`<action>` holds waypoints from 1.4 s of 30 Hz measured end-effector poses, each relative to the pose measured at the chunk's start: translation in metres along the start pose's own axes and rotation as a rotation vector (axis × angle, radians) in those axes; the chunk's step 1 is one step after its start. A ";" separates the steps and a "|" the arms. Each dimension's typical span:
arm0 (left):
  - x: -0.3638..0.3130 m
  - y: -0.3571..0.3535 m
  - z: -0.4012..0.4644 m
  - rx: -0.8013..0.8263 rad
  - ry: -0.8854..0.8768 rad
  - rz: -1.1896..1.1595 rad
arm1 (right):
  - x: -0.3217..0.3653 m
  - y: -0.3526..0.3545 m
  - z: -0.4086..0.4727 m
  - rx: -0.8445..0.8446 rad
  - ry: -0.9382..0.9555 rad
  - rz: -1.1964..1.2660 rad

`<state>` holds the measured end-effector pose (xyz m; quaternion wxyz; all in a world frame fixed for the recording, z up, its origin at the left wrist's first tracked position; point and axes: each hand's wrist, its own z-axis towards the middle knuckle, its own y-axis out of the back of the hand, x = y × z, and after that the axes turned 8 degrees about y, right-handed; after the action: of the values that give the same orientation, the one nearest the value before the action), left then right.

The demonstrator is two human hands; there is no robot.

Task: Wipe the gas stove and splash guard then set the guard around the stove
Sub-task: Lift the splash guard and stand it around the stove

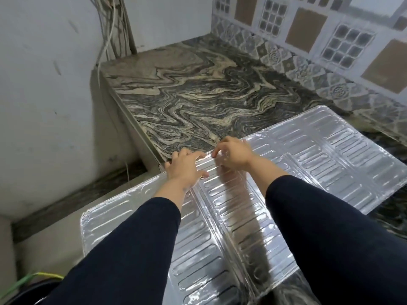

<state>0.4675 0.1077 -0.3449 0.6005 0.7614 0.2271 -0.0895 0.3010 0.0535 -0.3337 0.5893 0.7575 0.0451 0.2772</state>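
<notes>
Dark sleeves [132,243] nearest; both hands' grip clamped on far edge of foil splash guard [319,164], L hand [185,170], R hand [233,155], lying flat on marble desk [198,89].

You have a splash guard [275,172] of thin, shiny silver foil-like metal before you, embossed with rows of raised oblong ribs and creased along its fold lines; it glares brightly where light strikes. Under it, the countertop [198,91] is polished stone, swirled in grey, black and cream veins, with a soft sheen. Your bare left hand [186,169] and right hand [233,154] rest at the guard's far edge, and your sleeves [330,227] are dark, matt, smooth-knit cloth. The side wall [44,73] is matt, scuffed white paint. The back wall tiles [330,40] look glazed, patterned grey and brown.
</notes>
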 end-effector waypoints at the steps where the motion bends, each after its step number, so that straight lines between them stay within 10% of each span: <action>1: 0.000 0.001 0.001 0.011 -0.005 -0.025 | 0.002 0.002 0.001 0.009 -0.010 -0.034; 14: -0.008 0.041 -0.008 0.039 -0.136 -0.467 | 0.023 0.056 -0.003 -0.139 0.046 0.108; 42: -0.027 0.256 -0.026 -0.461 -0.344 -0.198 | 0.045 0.213 -0.088 -0.581 -0.103 0.166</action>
<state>0.5555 0.0815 -0.1035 0.7756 0.5527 0.2095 -0.2214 0.2421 0.0839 -0.1085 0.7581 0.5714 -0.1282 0.2870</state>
